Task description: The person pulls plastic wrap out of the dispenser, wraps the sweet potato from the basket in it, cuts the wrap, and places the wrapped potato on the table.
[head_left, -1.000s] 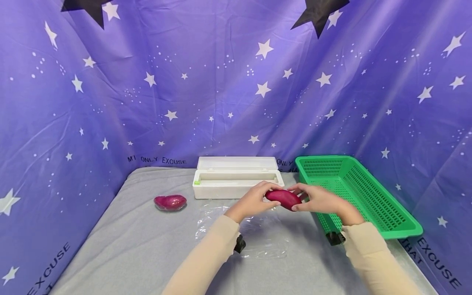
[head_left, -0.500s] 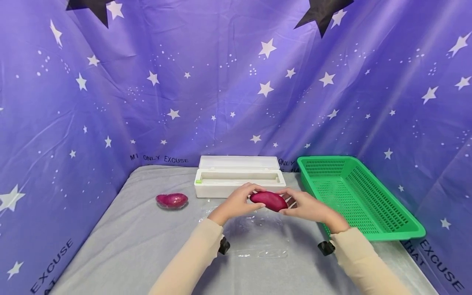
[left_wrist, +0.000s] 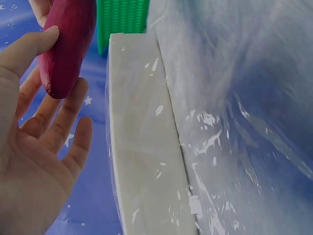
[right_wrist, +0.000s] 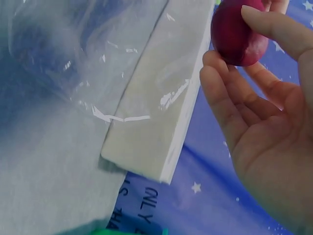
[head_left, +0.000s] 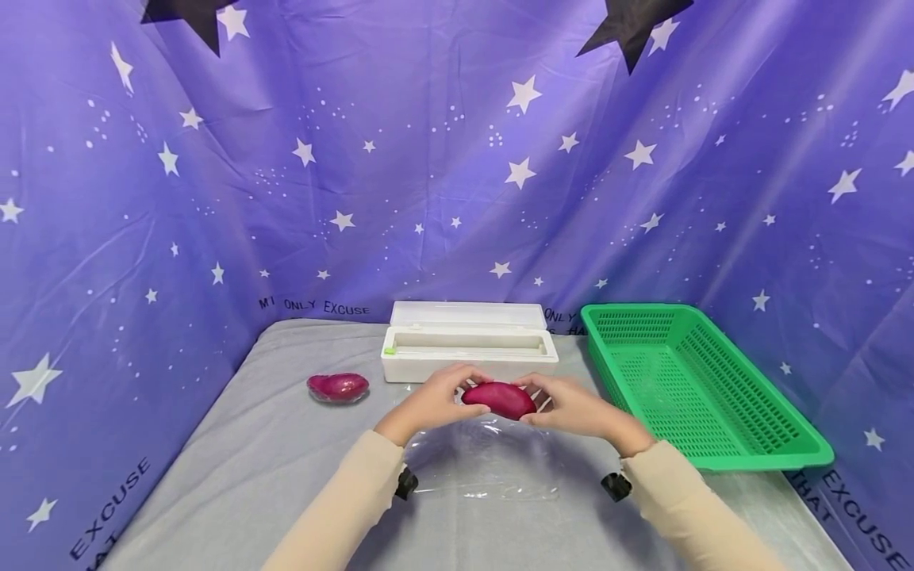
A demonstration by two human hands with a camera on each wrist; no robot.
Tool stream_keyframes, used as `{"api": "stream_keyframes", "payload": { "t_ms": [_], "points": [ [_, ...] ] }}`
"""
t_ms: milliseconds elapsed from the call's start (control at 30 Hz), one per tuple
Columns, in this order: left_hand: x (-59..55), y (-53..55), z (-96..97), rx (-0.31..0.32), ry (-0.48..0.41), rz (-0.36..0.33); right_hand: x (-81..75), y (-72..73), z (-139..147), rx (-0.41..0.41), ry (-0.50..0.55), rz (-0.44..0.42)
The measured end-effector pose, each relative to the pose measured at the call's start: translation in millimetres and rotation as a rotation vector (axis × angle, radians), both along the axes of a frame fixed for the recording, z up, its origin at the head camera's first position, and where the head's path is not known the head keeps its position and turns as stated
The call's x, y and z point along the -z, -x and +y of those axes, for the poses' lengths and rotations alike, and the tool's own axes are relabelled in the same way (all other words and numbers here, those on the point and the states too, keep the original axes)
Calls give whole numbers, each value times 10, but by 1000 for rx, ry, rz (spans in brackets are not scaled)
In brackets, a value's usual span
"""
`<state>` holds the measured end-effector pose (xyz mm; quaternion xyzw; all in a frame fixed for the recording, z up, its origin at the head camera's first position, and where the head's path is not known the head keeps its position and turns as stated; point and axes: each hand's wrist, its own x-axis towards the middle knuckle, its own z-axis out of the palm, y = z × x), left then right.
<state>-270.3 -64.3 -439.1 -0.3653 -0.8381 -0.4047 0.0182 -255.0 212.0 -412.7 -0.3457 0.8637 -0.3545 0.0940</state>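
Observation:
A purple-red sweet potato (head_left: pixel 500 400) is held level between my two hands, above a sheet of clear plastic wrap (head_left: pixel 493 464). My left hand (head_left: pixel 435 403) pinches its left end, thumb in front and fingers behind, as the left wrist view shows. At the other end, the thumb and fingertips of my right hand (head_left: pixel 574 406) grip it the same way. Behind the hands stands a white wrap dispenser box (head_left: pixel 467 368) with its lid raised. The plastic wrap hangs over the box's front in both wrist views. Another sweet potato (head_left: pixel 339 388), shiny with wrap, lies to the left.
A green perforated basket (head_left: pixel 764 463) sits on the right side of the grey cloth-covered table (head_left: pixel 250 476). Purple star-printed curtains (head_left: pixel 428 159) enclose the table at the back and both sides.
Both hands have carried the sweet potato leftward, from near the basket to over the plastic wrap. The head view has shifted slightly; the box, basket and other sweet potato stay in place.

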Motion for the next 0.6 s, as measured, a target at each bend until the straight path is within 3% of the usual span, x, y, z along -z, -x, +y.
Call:
{"api": "stream_keyframes", "payload": {
  "t_ms": [233, 600],
  "points": [
    [38, -95, -153, 33, 77, -6, 144, -54, -101, -18, -21, 26],
    [261, -242, -255, 76, 150, -73, 406, -185, -232, -47, -29, -10]
  ]
}}
